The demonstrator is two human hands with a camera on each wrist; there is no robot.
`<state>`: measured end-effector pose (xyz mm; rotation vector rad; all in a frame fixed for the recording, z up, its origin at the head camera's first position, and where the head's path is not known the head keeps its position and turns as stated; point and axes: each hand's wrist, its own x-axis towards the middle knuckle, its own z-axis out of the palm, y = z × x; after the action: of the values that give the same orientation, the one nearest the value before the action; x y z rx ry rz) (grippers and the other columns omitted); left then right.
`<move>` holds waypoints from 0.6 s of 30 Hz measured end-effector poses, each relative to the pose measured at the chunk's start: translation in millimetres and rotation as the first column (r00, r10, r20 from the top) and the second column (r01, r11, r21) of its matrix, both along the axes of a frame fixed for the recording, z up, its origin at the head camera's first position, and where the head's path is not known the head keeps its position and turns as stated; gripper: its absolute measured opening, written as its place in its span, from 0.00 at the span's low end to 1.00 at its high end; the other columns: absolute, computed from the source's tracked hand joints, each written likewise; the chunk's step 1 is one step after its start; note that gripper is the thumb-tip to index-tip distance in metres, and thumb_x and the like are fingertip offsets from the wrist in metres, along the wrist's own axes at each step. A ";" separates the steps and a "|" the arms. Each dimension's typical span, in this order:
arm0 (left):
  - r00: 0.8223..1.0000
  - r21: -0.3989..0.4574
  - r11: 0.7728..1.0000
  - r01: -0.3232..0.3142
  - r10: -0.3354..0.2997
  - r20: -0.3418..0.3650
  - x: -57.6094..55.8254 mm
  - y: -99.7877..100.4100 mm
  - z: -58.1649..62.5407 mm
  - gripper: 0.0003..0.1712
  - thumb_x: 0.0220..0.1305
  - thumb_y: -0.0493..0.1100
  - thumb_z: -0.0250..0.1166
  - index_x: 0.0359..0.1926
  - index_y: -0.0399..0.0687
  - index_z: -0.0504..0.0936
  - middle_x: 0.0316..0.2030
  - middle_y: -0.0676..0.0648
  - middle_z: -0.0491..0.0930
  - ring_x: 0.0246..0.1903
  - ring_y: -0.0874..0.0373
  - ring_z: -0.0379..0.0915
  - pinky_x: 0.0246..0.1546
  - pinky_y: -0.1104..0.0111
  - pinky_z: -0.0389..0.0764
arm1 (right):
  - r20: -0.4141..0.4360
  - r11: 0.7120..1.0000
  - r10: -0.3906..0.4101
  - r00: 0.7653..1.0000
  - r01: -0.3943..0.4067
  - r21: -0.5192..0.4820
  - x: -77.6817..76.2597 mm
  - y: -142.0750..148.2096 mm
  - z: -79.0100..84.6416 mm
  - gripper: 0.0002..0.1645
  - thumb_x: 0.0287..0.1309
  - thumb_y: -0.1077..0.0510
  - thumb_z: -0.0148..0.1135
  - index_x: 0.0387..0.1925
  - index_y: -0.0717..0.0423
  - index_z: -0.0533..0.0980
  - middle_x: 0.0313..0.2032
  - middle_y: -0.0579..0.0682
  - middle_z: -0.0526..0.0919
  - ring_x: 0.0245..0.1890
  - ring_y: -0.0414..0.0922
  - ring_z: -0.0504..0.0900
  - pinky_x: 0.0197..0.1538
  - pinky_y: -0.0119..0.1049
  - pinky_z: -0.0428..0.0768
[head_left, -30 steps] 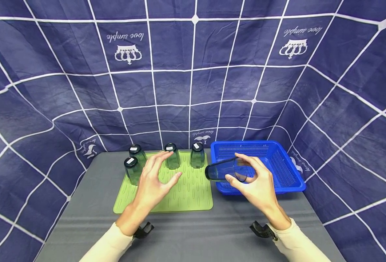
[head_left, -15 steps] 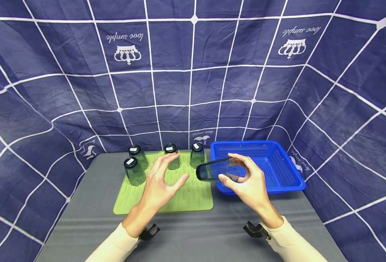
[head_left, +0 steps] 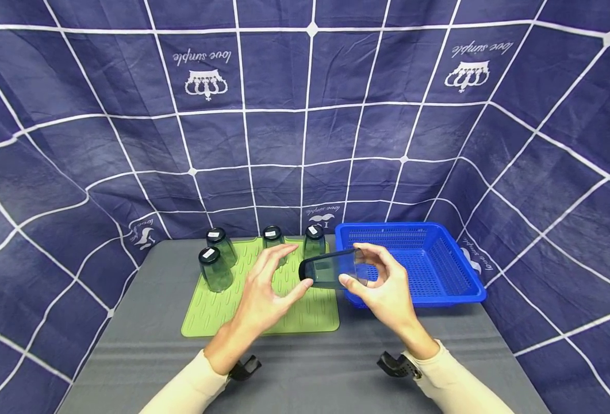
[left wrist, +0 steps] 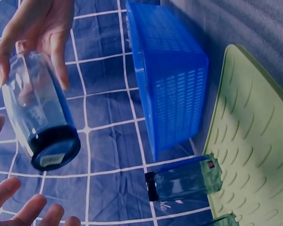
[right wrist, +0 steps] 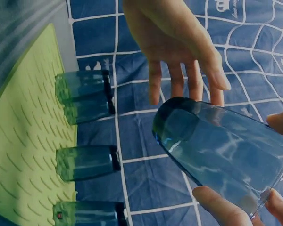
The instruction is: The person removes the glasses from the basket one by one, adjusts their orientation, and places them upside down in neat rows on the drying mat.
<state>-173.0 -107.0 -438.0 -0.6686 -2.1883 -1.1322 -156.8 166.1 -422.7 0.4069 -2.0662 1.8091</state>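
Observation:
My right hand [head_left: 390,287] grips a dark-tinted drinking glass [head_left: 330,269] around its rim end, thumb on the near side and fingers over the far side. The glass lies nearly level in the air, its thick base turned to the left. Facing that base, my left hand [head_left: 263,302] has its thumb and fingers spread apart. In the right wrist view, the left fingers [right wrist: 177,80] are straight and stand just beyond the base. A white label [left wrist: 52,159] shows on the base in the left wrist view.
On the grey table lies a green ribbed drying mat [head_left: 305,316]. Several matching glasses [head_left: 215,273] stand upside down along its left and back edges. A blue perforated basket [head_left: 455,296] sits to the right. Blue gridded cloth [head_left: 284,138] hangs behind.
My right hand has carried the glass leftward, from in front of the basket to over the mat's right side. My left hand has shifted right, closer to the glass's base.

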 end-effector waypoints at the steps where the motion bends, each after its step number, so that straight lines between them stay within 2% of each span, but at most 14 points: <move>1: 1.000 0.003 1.000 0.006 -0.006 0.001 0.4 1.2 -0.2 0.41 0.64 0.50 0.88 0.76 0.51 0.85 0.71 0.47 0.86 0.70 0.47 0.86 0.66 0.46 0.89 | -0.002 1.000 0.009 1.000 -0.009 -0.010 0.1 -0.9 -0.3 0.41 0.56 0.72 0.87 0.71 0.57 0.84 0.60 0.57 0.88 0.58 0.41 0.89 0.48 0.37 0.97; 6: 0.999 0.015 0.999 0.038 -0.038 0.036 3.3 6.2 -1.4 0.42 0.64 0.50 0.88 0.77 0.55 0.84 0.72 0.48 0.86 0.70 0.48 0.86 0.59 0.47 0.92 | -0.007 0.998 0.034 0.999 -0.035 -0.044 1.9 -4.2 -2.0 0.40 0.56 0.75 0.84 0.70 0.61 0.83 0.59 0.49 0.87 0.57 0.42 0.90 0.45 0.35 0.96; 11: 0.995 0.033 0.998 0.062 -0.065 0.076 5.7 9.2 -1.1 0.43 0.66 0.52 0.87 0.79 0.55 0.83 0.74 0.49 0.84 0.72 0.49 0.84 0.60 0.49 0.93 | -0.013 0.996 0.051 0.999 -0.052 -0.073 1.8 -6.4 -2.5 0.39 0.57 0.75 0.84 0.70 0.63 0.83 0.61 0.53 0.87 0.58 0.43 0.90 0.45 0.34 0.96; 14: 0.994 0.044 0.997 0.071 -0.074 0.074 4.9 10.2 -0.2 0.43 0.65 0.51 0.87 0.79 0.55 0.83 0.74 0.49 0.84 0.72 0.49 0.84 0.58 0.51 0.94 | -0.033 0.994 0.059 0.998 -0.062 -0.095 -0.4 -7.8 -2.5 0.39 0.56 0.76 0.83 0.69 0.65 0.83 0.61 0.59 0.86 0.58 0.44 0.91 0.52 0.33 0.95; 18: 0.994 0.058 0.995 0.086 -0.090 0.068 4.0 12.0 1.0 0.45 0.63 0.51 0.88 0.79 0.55 0.82 0.73 0.48 0.84 0.69 0.48 0.85 0.55 0.58 0.95 | -0.070 0.986 0.066 0.995 -0.075 -0.149 -3.0 -10.5 -4.0 0.39 0.53 0.79 0.80 0.68 0.72 0.82 0.59 0.58 0.87 0.57 0.42 0.91 0.64 0.32 0.91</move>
<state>-169.0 -95.1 -436.9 -0.7176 -2.1965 -1.2748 -159.8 155.7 -426.7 0.4948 -1.8787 1.9515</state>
